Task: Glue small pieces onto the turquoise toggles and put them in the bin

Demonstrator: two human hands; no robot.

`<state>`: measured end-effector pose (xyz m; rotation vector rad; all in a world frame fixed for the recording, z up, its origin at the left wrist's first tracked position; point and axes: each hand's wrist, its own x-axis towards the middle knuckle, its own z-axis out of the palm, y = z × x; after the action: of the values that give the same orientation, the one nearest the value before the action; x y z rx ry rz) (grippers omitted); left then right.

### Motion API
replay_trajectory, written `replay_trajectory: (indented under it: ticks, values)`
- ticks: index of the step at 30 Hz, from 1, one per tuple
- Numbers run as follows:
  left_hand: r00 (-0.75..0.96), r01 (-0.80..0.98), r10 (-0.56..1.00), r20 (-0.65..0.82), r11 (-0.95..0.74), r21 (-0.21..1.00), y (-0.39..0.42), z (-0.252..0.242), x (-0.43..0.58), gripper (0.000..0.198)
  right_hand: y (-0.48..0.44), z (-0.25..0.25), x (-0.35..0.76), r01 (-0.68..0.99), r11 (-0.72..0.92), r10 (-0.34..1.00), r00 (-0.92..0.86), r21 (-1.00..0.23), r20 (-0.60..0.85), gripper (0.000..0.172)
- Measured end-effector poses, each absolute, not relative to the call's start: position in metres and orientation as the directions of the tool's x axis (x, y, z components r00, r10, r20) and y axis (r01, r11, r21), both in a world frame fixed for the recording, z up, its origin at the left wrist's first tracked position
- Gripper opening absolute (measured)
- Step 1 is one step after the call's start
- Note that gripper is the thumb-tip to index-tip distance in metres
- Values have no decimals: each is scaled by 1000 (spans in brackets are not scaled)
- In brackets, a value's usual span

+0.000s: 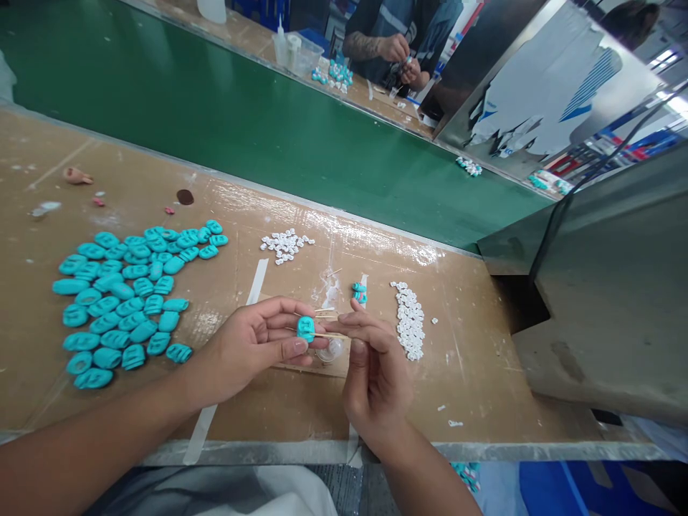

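Note:
My left hand [252,349] pinches a small turquoise plastic piece [306,328] between thumb and fingers, above the brown worktop. My right hand [370,365] is closed on a thin wooden stick [327,335] whose tip touches the turquoise piece. Beneath the hands sits a small clear round dish [330,350] on a brown card. A pile of many turquoise pieces [129,294] lies to the left of my left hand. Small white parts lie in a strip [409,320] to the right and in a cluster [284,244] further back. Two finished turquoise pieces [359,292] rest just beyond my hands.
A green conveyor belt [215,107] runs along the far side of the worktop [484,358]. Across it another person's hands [400,61] work near a clear container [298,51]. A grey metal housing [607,301] with a black cable stands at the right.

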<state>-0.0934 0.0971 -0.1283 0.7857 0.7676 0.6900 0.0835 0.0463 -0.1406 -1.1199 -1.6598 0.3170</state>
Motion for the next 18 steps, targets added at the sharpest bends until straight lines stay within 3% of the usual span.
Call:
replay_trajectory:
  ticks: [5, 9, 13, 18]
  values:
    - [528, -234, 782, -331, 508, 829, 97, -127, -92, 27, 45, -142, 85, 481, 508, 795, 57, -714, 605, 28]
    - [316, -254, 893, -321, 406, 878, 105, -120, -92, 27, 50, -136, 90, 516, 516, 766, 79, -684, 638, 25]
    - [35, -321, 961, -275, 271, 907, 117, -113, -98, 27, 59, -127, 93, 624, 596, 767, -256, -505, 589, 18]
    - [-18, -307, 966, -258, 241, 921, 119, -109, -100, 28, 63, -133, 83, 726, 656, 717, -515, -205, 471, 16]
